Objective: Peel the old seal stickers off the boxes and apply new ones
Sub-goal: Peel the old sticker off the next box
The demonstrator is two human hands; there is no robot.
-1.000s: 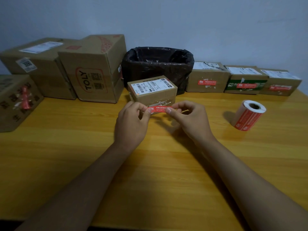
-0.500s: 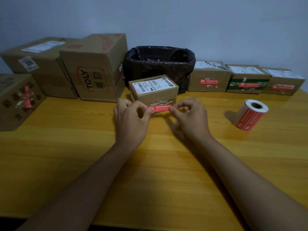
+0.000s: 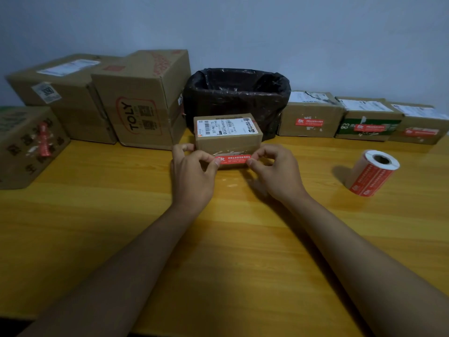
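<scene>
The wooden desk (image 3: 218, 263) stretches under my forearms. Beyond my hands, a black-lined bin (image 3: 237, 93) stands against the wall, and just in front of it sits the small cardboard box (image 3: 227, 136) with a white shipping label on top. My left hand (image 3: 192, 176) and right hand (image 3: 277, 171) each pinch one end of a red seal sticker (image 3: 232, 159), stretched flat against the box's near face. Right of my right hand lies a roll of red stickers (image 3: 373, 172).
</scene>
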